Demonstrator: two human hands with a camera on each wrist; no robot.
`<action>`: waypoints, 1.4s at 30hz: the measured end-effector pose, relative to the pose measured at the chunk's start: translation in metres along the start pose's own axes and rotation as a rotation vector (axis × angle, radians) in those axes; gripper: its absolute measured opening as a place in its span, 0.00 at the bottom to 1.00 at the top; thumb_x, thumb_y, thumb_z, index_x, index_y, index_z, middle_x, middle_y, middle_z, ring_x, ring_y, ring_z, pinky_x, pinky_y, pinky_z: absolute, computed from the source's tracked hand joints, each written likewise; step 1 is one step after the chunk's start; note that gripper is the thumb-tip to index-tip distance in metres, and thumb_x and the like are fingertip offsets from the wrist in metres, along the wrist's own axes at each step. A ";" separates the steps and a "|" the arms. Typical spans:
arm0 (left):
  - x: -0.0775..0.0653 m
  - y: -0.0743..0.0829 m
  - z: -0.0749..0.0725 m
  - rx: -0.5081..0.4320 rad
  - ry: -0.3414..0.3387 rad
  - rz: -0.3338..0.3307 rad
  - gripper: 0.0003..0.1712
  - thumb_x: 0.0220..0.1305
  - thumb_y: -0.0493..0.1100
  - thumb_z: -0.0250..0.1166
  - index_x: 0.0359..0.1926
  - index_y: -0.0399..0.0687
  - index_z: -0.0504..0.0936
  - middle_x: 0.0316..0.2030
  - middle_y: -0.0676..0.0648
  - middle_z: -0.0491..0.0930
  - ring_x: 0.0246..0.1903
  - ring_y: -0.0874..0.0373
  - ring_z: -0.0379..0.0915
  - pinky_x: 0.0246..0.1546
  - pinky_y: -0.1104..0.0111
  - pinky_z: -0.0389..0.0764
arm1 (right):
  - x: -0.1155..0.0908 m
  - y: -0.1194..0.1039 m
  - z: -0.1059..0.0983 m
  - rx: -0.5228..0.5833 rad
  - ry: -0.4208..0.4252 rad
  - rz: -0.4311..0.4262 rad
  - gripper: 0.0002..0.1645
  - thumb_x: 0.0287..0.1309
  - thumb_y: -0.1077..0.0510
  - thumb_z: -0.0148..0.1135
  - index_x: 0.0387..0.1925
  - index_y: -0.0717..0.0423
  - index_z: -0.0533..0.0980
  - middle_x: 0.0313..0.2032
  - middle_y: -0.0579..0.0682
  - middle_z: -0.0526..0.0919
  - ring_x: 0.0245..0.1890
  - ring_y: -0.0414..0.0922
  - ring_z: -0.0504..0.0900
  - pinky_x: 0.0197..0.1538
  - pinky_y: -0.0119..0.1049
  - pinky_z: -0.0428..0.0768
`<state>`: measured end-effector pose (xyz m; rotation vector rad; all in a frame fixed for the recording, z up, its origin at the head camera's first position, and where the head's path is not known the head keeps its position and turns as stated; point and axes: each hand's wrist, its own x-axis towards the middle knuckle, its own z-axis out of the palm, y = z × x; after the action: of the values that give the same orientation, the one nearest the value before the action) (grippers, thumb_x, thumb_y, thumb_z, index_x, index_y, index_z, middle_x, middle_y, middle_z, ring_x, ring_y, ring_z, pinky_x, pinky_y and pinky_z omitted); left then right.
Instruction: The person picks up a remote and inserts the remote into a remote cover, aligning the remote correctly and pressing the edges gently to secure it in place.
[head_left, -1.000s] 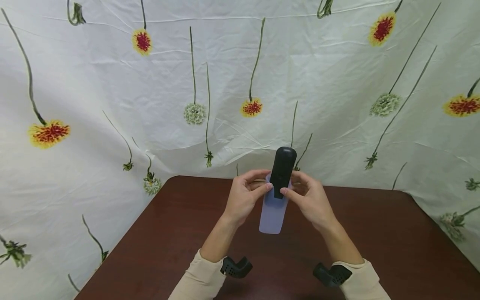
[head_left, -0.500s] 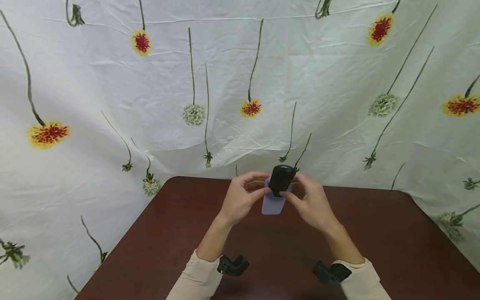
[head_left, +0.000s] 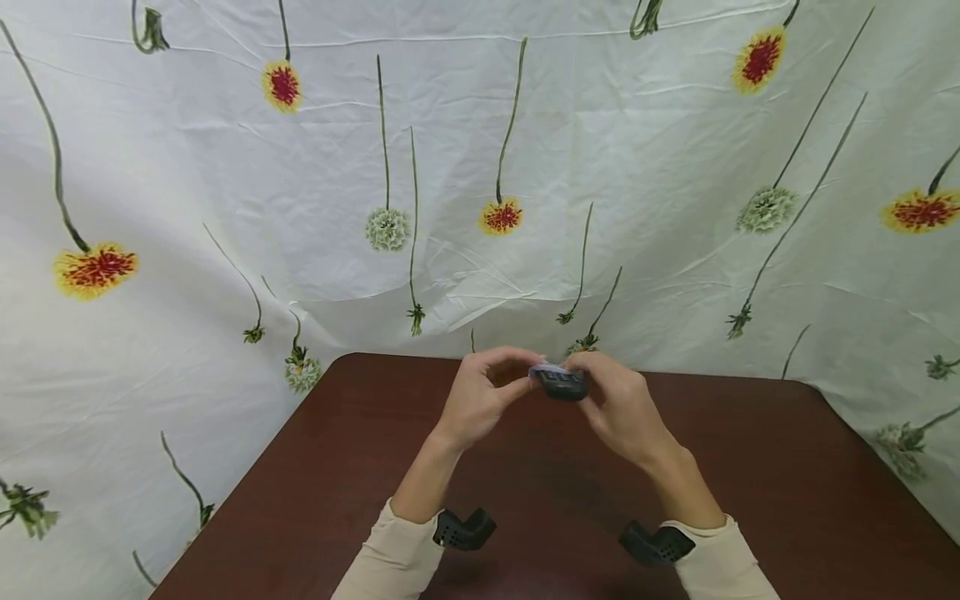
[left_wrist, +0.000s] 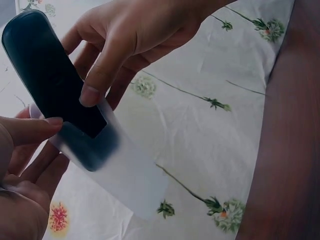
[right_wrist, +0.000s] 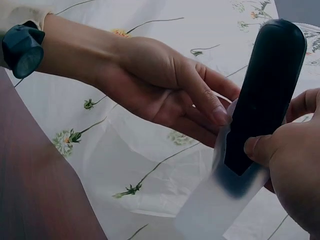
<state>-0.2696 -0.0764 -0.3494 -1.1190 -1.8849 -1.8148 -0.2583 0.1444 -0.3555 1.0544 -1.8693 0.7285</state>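
Observation:
A long black remote control [left_wrist: 47, 65] with a rounded end sits partly inside a frosted translucent sleeve [left_wrist: 132, 182]. Its lower end shows dimly through the sleeve, while the upper part sticks out. In the head view the remote is seen nearly end-on, so most of its length is hidden. My left hand [head_left: 474, 396] pinches the sleeve's mouth at the left edge, thumb in front and fingers behind. From the other side my right hand [head_left: 628, 408] grips sleeve and remote together, its thumb lying on the black surface in the right wrist view.
Beneath the hands spreads a dark reddish-brown table [head_left: 555, 508]. A white cloth with printed flowers [head_left: 450, 150] hangs behind it and along both sides. Black cameras [head_left: 465, 530] are strapped at both wrists.
Remote and sleeve have tipped, the remote's rounded top swinging down toward the head camera until the pair shows end-on. Both hands stay nearly in place; the right hand has rotated slightly.

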 end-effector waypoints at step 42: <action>0.002 0.007 0.013 -0.210 0.128 -0.382 0.16 0.70 0.31 0.66 0.54 0.22 0.81 0.41 0.35 0.86 0.37 0.58 0.85 0.40 0.66 0.85 | -0.004 0.000 0.010 -0.153 0.023 -0.185 0.12 0.54 0.78 0.65 0.34 0.61 0.80 0.48 0.58 0.83 0.54 0.58 0.82 0.53 0.51 0.83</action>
<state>-0.2621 -0.0638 -0.3456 -0.7124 -1.9694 -2.2735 -0.2608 0.1376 -0.3640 1.0982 -1.7503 0.4811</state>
